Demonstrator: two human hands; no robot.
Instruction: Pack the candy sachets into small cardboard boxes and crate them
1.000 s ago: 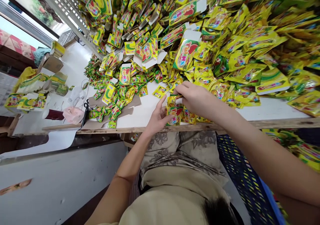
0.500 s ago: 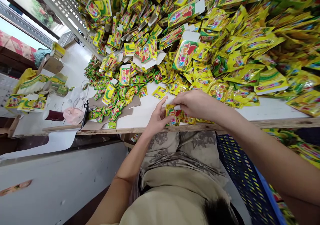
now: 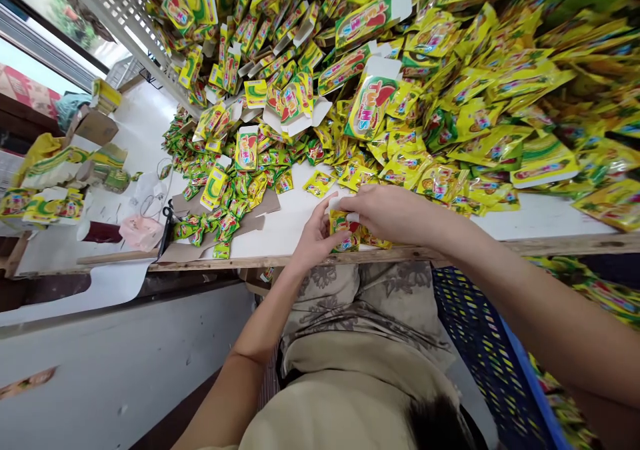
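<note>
Near the table's front edge, my left hand (image 3: 317, 237) grips a small yellow-green candy box (image 3: 343, 227) printed with red lettering, thumb across its front. My right hand (image 3: 387, 213) is closed at the top of the same box, its fingers against a white flap. What else those fingers hold, if anything, is hidden. Just right of the box, partly under my right hand, lie yellow candy sachets (image 3: 375, 240). Another yellow sachet (image 3: 319, 183) lies flat just beyond my left hand.
Piled sachets (image 3: 480, 117) and printed boxes (image 3: 370, 107) cover the back and right. To the left are small wrapped candies (image 3: 227, 227), cardboard pieces (image 3: 260, 203), black scissors (image 3: 167, 227) and a pink plastic bag (image 3: 143, 232). A blue crate (image 3: 480, 343) stands below, right.
My right hand has shifted slightly left over the box top, and the white flap shows a little more between its fingers. My left hand keeps its grip. The view has turned slightly.
</note>
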